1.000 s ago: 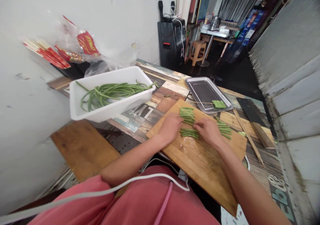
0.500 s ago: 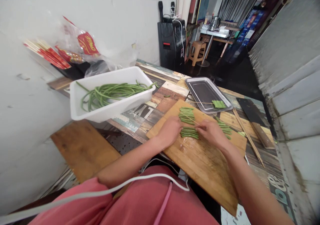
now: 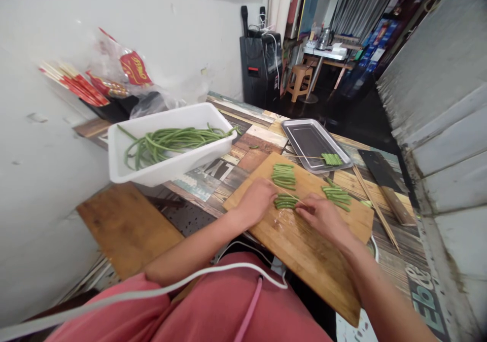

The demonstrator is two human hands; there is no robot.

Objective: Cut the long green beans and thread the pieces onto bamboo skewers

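Note:
On a wooden cutting board point(image 3: 304, 255) lie rows of cut green bean pieces. My right hand point(image 3: 321, 215) pinches a thin wooden skewer point(image 3: 288, 194), which slants over the near row of bean pieces point(image 3: 286, 201) towards my left hand. My left hand point(image 3: 258, 200) is closed, its fingertips at the left end of that near row; what they grip is hidden. Just beyond sits another row of bean pieces point(image 3: 283, 176). A further group of cut beans point(image 3: 337, 197) lies right of my right hand.
A white tub point(image 3: 152, 177) holds long green beans point(image 3: 171, 140). Behind the board, a metal tray point(image 3: 304, 139) carries a skewered bean row point(image 3: 332, 159). Loose skewers point(image 3: 376, 207) and a cleaver point(image 3: 395, 202) lie at the right. A white cable point(image 3: 152, 294) crosses in front of me.
The skewer has come down from the far bean row to the near one. My right hand has shifted slightly towards me, while my left hand stays nearly in place.

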